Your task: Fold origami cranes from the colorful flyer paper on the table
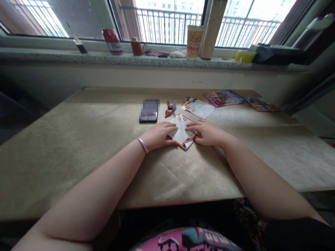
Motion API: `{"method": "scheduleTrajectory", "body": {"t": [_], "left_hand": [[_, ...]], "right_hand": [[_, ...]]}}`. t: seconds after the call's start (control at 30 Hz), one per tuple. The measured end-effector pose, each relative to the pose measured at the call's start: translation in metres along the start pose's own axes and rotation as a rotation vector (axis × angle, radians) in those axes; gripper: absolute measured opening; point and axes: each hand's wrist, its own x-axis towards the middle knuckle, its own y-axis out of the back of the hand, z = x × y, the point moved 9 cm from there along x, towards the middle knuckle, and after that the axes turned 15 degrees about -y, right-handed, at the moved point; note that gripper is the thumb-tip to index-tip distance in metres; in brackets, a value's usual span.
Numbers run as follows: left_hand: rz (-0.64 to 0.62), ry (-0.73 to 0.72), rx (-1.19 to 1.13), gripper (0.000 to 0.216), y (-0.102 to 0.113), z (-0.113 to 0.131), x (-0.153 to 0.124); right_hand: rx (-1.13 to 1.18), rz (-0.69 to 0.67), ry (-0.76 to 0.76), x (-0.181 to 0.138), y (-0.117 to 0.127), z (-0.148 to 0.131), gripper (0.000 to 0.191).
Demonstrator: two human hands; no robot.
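Note:
A square sheet of printed paper [182, 126], white with an orange border and a colourful lower corner, lies turned like a diamond on the table before me. My left hand [159, 135], wearing a silver bangle [142, 145], rests on its left side with fingers stretched out and thumb apart. From the right, my right hand [209, 133] lays its extended fingers across the sheet, its thumb low by the right edge. Just beyond the sheet sits a small folded paper figure [170, 108] in red and purple. A phone [149, 111] lies flat to its left.
More printed sheets [201, 108] lie behind my right hand. Farther right are a colourful stack of cards or leaflets [225, 98] and another pile [261, 104]. Along the windowsill [157, 62] stand a red can [112, 42], a red bottle [136, 47] and a patterned cup [193, 42].

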Motion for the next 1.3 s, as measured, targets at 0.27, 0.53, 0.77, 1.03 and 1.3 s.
{"method": "scheduleTrajectory", "body": {"t": [0.27, 0.53, 0.77, 1.03, 1.3], "left_hand": [[0.013, -0.041, -0.04, 0.05, 0.001, -0.003, 0.003], [0.077, 0.021, -0.093, 0.052, 0.004, -0.007, 0.002], [0.152, 0.087, -0.144, 0.045, 0.011, -0.009, -0.001], [0.323, 0.164, -0.089, 0.052, 0.015, -0.011, -0.001], [0.361, 0.14, -0.019, 0.07, 0.004, -0.012, 0.006]], "right_hand": [[-0.01, -0.003, 0.009, -0.003, 0.003, 0.0, 0.055], [0.047, 0.05, -0.111, 0.003, 0.011, 0.01, 0.031], [0.067, 0.094, -0.363, 0.001, 0.018, 0.025, 0.03], [0.198, 0.146, -0.503, 0.003, 0.011, 0.032, 0.039], [0.123, 0.167, -0.464, 0.008, 0.004, 0.02, 0.074]]}}
